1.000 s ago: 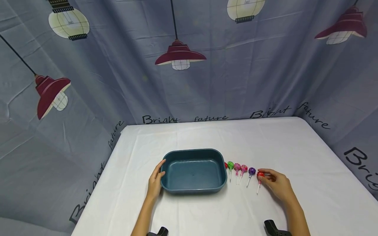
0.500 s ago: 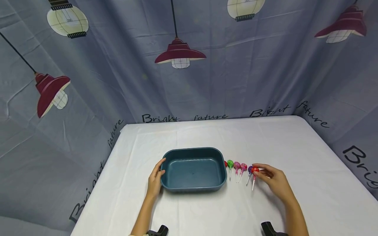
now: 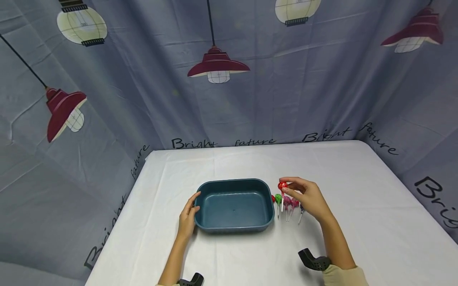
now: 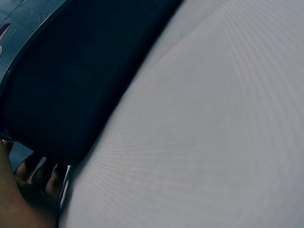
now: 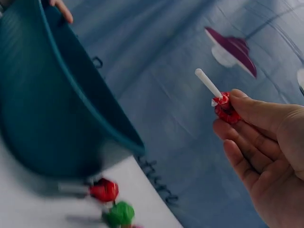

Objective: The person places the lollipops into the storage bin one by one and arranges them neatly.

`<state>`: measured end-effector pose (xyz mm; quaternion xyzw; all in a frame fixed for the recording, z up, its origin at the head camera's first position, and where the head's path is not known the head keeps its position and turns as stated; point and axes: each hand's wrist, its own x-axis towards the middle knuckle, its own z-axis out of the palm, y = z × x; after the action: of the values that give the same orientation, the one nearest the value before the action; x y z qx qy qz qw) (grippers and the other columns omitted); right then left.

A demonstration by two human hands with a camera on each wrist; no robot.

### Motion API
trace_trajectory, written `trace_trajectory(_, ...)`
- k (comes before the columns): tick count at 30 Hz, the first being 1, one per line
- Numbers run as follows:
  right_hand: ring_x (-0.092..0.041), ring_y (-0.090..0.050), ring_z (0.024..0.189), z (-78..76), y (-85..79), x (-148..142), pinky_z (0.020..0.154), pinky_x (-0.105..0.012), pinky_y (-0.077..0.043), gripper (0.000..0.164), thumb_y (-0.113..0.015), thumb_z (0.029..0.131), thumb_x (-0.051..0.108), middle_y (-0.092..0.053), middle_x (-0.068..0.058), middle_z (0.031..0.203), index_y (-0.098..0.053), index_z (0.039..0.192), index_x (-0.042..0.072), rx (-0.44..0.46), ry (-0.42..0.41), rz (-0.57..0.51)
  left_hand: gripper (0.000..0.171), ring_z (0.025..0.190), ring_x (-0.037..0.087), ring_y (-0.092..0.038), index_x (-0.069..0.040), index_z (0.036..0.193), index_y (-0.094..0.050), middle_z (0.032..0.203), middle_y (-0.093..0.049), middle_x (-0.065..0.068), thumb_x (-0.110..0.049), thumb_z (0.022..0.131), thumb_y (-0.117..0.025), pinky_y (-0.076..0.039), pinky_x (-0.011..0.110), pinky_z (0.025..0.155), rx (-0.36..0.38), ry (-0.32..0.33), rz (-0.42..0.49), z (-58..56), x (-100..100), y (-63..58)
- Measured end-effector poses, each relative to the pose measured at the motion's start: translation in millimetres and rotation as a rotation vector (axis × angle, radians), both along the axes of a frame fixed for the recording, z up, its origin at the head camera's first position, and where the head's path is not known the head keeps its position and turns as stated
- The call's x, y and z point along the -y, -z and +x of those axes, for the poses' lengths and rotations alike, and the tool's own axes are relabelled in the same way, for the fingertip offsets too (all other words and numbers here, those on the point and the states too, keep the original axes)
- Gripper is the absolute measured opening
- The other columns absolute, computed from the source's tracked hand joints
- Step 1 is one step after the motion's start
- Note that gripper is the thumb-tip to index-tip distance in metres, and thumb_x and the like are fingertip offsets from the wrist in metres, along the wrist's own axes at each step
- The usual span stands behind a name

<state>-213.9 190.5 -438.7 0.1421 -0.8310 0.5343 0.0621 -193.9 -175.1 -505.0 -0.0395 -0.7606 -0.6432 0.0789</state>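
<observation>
Since half a second ago, our right hand (image 3: 304, 197) has moved up and to the left, carrying the red lollipop (image 3: 282, 185) off the counter (image 3: 250, 258). From the head view, we pinch its round top between thumb and fingers, the stick hanging down in front of the row. Beside the blue-green dish (image 3: 234, 210) we see a green lollipop (image 3: 278, 198), two pink lollipops (image 3: 287, 201) and a purple lollipop (image 3: 302, 207) partly covered by our hand; another red one (image 3: 273, 199) shows at the dish's right edge. Our left hand (image 3: 187, 217) holds the dish's left end, fingers at the rim.

From the left wrist, we see the dish's dark outer wall, our left fingers mostly in shadow by its corner; we cannot tell their exact bend.

From the right wrist, our fingers are narrow on the red wrapper, well apart from the dish, the white stick free.
</observation>
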Motion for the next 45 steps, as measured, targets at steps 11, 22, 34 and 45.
trace_trajectory(11,-0.019,-0.062,0.091,-31.8,-10.1,60,0.084,-0.043,-0.049,0.032,-0.067,0.085,0.026,-0.067,-0.004,0.099,-0.065,0.114,0.013,-0.022,-0.106,-0.075,0.044,0.134,0.024,-0.026,-0.007,0.136,-0.045,0.145,-0.033,0.013,0.001,0.093,-0.04,-0.026,0.009,0.099,-0.001,0.007,0.007,0.2,2,1.4)
trace_trajectory(22,-0.016,-0.063,0.086,-54.7,-2.5,115,0.071,-0.028,-0.053,0.026,-0.068,0.083,0.018,-0.067,-0.002,0.096,-0.068,0.109,0.013,-0.022,-0.219,-0.074,0.043,0.133,0.023,-0.028,-0.006,0.135,-0.046,0.144,-0.035,0.013,0.001,0.093,-0.041,-0.027,0.01,0.098,-0.002,0.005,-0.004,0.0,1,1.1)
trace_trajectory(34,-0.024,-0.063,0.084,-73.6,10.5,151,0.072,-0.028,-0.053,0.028,-0.068,0.083,0.013,-0.067,-0.011,0.095,-0.066,0.108,0.0,-0.007,-0.332,-0.089,0.043,0.132,0.021,-0.03,-0.005,0.134,-0.047,0.142,-0.038,0.012,0.002,0.092,-0.042,-0.027,0.01,0.098,-0.015,-0.003,0.004,-1.2,0,-0.5)
trace_trajectory(45,-0.039,-0.061,0.092,-57.0,-1.2,172,0.074,-0.024,-0.053,0.024,-0.064,0.081,-0.007,-0.062,-0.028,0.101,-0.06,0.104,-0.014,0.071,-0.502,-0.104,0.043,0.131,0.026,-0.031,-0.005,0.134,-0.047,0.142,-0.038,0.013,0.001,0.092,-0.042,-0.028,0.014,0.099,-0.002,-0.01,-0.021,-2.3,1,-0.7)
